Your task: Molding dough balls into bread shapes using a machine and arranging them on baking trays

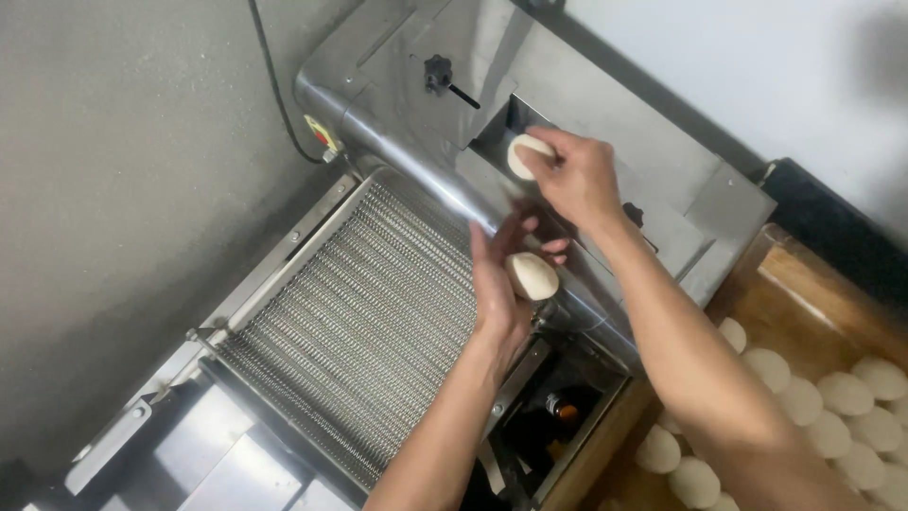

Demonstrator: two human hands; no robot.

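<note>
Steel dough-rolling machine [605,123] with wire-mesh conveyor belt [359,322] below its feed slot. Wooden tray [804,293] at right carries rows of dough rounds [846,393]. Right hand [572,175]: fingers closed on a dough piece [523,151] at the slot. Left hand [501,279]: fingers cupping a second dough piece [533,276], just below.

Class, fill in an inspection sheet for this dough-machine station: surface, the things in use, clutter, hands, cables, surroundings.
Surface: steel machine with wire-mesh belt.
Things in use: one dough ball at the feed slot, a second dough ball lower down.
Clutter: dough rounds on a wooden tray.
Hands: right hand has a grip on the upper ball; left hand holds the lower.
Cables: black cable on the wall.
Surroundings: grey wall.
</note>
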